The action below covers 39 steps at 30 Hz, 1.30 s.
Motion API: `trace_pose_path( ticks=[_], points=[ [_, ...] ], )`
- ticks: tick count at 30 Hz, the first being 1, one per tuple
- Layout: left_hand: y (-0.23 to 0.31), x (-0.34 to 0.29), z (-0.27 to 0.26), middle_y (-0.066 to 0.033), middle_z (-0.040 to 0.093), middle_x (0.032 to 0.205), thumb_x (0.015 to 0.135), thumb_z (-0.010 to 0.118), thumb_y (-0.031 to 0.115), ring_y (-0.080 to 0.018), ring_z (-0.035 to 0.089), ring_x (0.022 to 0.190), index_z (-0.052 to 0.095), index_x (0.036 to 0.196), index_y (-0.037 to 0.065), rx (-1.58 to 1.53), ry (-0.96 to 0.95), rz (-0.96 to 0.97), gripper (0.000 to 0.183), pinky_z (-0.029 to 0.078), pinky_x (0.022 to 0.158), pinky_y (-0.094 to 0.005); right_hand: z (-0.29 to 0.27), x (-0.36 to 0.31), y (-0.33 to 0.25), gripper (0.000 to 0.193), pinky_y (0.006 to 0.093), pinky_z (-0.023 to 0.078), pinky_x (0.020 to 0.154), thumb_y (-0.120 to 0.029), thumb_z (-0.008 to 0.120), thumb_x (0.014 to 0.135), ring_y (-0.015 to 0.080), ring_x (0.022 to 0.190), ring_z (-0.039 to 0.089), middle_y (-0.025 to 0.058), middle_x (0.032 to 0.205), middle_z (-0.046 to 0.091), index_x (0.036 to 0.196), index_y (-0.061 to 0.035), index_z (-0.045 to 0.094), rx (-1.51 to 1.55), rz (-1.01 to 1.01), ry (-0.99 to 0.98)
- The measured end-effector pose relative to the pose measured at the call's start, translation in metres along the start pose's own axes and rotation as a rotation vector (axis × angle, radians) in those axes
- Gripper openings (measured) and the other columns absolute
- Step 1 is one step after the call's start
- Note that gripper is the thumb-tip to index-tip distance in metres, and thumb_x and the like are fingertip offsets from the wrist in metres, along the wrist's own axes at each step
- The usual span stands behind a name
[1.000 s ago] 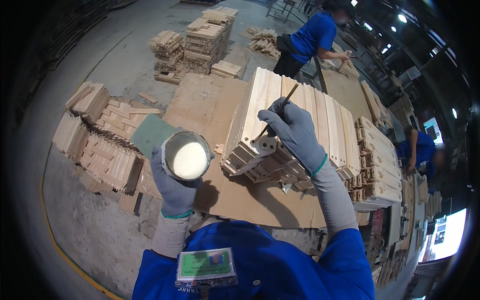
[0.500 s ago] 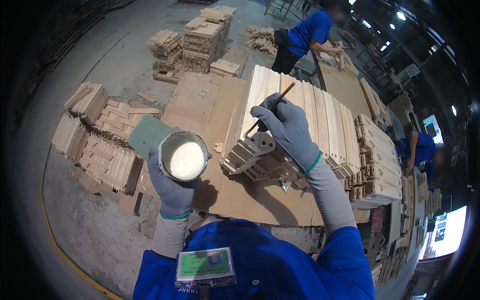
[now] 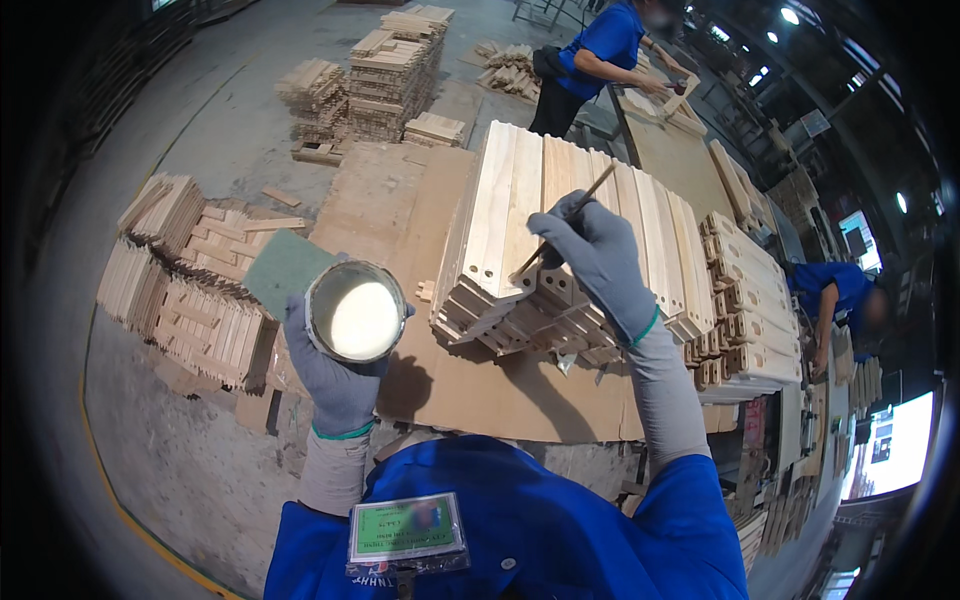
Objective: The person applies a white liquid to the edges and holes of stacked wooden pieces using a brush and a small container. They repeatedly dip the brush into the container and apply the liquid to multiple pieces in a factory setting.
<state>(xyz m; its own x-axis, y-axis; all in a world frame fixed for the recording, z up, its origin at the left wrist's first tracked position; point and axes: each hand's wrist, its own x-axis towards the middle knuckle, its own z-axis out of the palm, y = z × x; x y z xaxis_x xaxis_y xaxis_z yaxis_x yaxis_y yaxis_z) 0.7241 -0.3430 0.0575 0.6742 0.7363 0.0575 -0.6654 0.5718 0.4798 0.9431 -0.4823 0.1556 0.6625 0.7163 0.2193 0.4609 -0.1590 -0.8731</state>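
Grey knit gloves cover both of the person's hands. The left hand grips a round container, its fingers curled around the side, with cream-coloured liquid inside. Just behind the container shows a flat green sheet; whether that hand touches it, I cannot tell.

The right hand is closed on a thin stick-handled brush, held aslant like a pen. Its upper end points away to the right, and its tip is at the near end of a pale wooden slat, close to a dark drilled hole. I cannot make out whether the tip touches the wood.

That slat lies in the top layer of a stack of wooden slats, set side by side on a brown cardboard sheet. Right of it stands another stack of drilled wooden pieces. Bundles of short wooden strips lie to the left, and a tall wood pile rises farther off.

Beyond, a co-worker in blue leans over a wooden frame on a long bench.
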Motion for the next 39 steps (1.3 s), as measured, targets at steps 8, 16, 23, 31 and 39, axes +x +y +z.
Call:
trace_pose_path(
  ticks=[8, 16, 23, 31, 39],
  points=[
    [-0.003, 0.002, -0.006, -0.0098, 0.046, 0.135, 0.096, 0.036, 0.049, -0.0288, 0.049, 0.122, 0.039, 0.137, 0.007, -0.051, 0.032, -0.011, 0.059, 0.047, 0.095, -0.0569, -0.001, 0.002, -0.003, 0.033, 0.0246, 0.042, 0.050, -0.026, 0.072, 0.084, 0.0077, 0.053, 0.053, 0.0044, 0.063, 0.059, 0.073, 0.0043, 0.062, 0.008, -0.074, 0.033],
    [-0.004, 0.003, -0.001, -0.0217, 0.052, 0.126, 0.095, 0.041, 0.051, -0.0329, 0.053, 0.117, 0.043, 0.134, 0.003, -0.071, 0.082, -0.007, 0.062, 0.049, 0.095, -0.0506, -0.010, -0.001, 0.014, 0.034, 0.0273, 0.039, 0.050, -0.029, 0.072, 0.083, 0.0091, 0.053, 0.046, 0.0048, 0.059, 0.054, 0.073, 0.0016, 0.061, -0.081, -0.067, -0.005],
    [-0.005, 0.004, -0.005, -0.0228, 0.052, 0.126, 0.095, 0.040, 0.051, -0.0336, 0.054, 0.115, 0.043, 0.134, 0.002, -0.045, 0.049, 0.011, 0.062, 0.049, 0.095, -0.0504, -0.010, -0.003, 0.013, 0.035, 0.0271, 0.040, 0.051, -0.029, 0.071, 0.084, 0.0100, 0.053, 0.048, 0.0056, 0.060, 0.054, 0.074, 0.0024, 0.061, -0.142, -0.092, 0.022],
    [-0.005, 0.005, -0.006, -0.0234, 0.052, 0.126, 0.095, 0.041, 0.051, -0.0335, 0.055, 0.115, 0.043, 0.134, 0.002, -0.065, 0.026, -0.004, 0.063, 0.049, 0.095, -0.0501, 0.000, -0.002, 0.003, 0.035, 0.0279, 0.040, 0.051, -0.028, 0.071, 0.084, 0.0107, 0.054, 0.050, 0.0068, 0.063, 0.056, 0.072, 0.0036, 0.061, 0.120, -0.115, 0.039],
    [-0.005, 0.002, -0.001, -0.0234, 0.052, 0.126, 0.095, 0.040, 0.051, -0.0335, 0.055, 0.114, 0.043, 0.134, 0.003, -0.050, 0.019, -0.001, 0.062, 0.049, 0.094, -0.0516, 0.002, -0.001, 0.007, 0.035, 0.0296, 0.042, 0.053, -0.029, 0.070, 0.085, 0.0119, 0.055, 0.052, 0.0081, 0.063, 0.055, 0.073, 0.0025, 0.062, -0.077, -0.123, 0.004]
  ],
)
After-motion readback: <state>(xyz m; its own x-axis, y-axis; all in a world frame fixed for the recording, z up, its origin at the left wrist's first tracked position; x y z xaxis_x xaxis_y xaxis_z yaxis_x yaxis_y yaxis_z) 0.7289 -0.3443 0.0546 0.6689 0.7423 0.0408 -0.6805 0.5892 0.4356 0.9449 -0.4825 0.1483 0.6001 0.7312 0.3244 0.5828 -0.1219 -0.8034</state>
